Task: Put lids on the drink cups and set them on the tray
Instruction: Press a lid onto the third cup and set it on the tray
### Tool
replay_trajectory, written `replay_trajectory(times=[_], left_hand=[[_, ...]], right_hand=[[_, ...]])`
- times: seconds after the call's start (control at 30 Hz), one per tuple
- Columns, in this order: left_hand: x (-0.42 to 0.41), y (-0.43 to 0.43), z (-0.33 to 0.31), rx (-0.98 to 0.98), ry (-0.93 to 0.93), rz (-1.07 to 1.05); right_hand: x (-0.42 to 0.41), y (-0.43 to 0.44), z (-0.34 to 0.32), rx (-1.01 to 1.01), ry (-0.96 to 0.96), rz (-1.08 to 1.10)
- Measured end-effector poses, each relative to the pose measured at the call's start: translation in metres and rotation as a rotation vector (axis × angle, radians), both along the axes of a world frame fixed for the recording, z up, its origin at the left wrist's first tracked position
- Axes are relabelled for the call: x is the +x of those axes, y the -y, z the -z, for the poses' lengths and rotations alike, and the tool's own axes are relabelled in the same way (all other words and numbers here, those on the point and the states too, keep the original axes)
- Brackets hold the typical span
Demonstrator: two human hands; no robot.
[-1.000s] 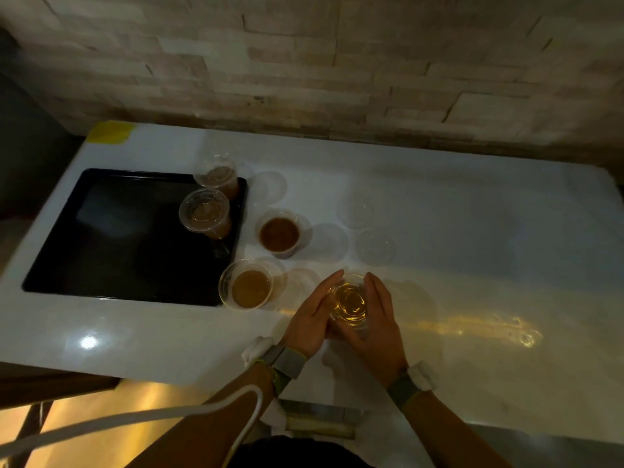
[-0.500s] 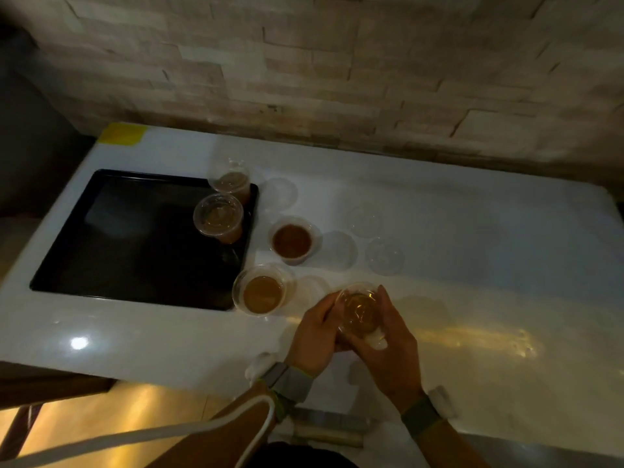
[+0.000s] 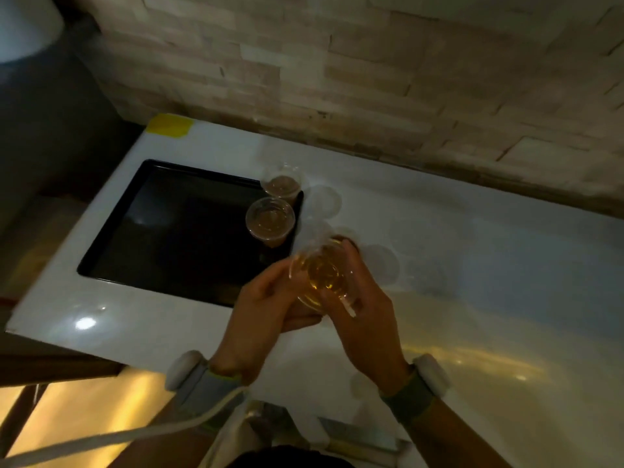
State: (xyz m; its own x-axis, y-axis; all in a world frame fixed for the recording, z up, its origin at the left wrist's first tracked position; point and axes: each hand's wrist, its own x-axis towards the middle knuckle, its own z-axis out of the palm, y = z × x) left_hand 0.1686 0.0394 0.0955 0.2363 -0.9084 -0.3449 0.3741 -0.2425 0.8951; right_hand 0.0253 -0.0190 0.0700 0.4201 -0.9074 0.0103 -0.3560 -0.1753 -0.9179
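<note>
A clear plastic cup of amber drink [image 3: 324,276] is lifted off the white counter, held between my left hand [image 3: 266,309] and my right hand [image 3: 364,319], with a clear lid over its rim. It hovers by the near right corner of the black tray [image 3: 175,231]. Two lidded cups of brown drink [image 3: 270,219] [image 3: 282,185] stand at the tray's right edge. Another brown cup [image 3: 347,240] peeks out behind my right fingers; a further cup is hidden by my hands.
Loose clear lids [image 3: 326,201] [image 3: 381,263] lie on the white counter [image 3: 489,271] right of the tray. A brick wall [image 3: 371,79] backs the counter. Yellow tape [image 3: 170,126] marks the far left corner. The counter's near edge drops off at lower left.
Both hands have raised the amber cup off the counter and carried it left and away from me toward the tray. The camera has swung closer and tilted.
</note>
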Motion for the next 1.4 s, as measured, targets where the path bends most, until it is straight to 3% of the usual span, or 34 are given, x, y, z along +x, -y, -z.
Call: replay_trajectory(times=[0.33, 0.6, 0.8, 1.07, 1.4], left_hand=[[0.127, 0.022, 0.004, 0.019, 0.080, -0.138], [0.194, 0.086, 0.035, 0.123, -0.022, -0.201], [0.213, 0.131, 0.066, 0.176, -0.146, -0.203], [0.216, 0.154, 0.091, 0.200, -0.270, -0.188], [0.216, 0.162, 0.115, 0.226, -0.252, -0.186]], right_hand=[[0.135, 0.043, -0.007, 0.100, 0.082, -0.178], [0.195, 0.113, 0.003, 0.284, 0.036, -0.080], [0.219, 0.153, 0.008, 0.029, -0.385, -0.098], [0.236, 0.186, 0.012, -0.197, -0.783, -0.217], [0.224, 0.195, 0.029, -0.233, -0.818, -0.242]])
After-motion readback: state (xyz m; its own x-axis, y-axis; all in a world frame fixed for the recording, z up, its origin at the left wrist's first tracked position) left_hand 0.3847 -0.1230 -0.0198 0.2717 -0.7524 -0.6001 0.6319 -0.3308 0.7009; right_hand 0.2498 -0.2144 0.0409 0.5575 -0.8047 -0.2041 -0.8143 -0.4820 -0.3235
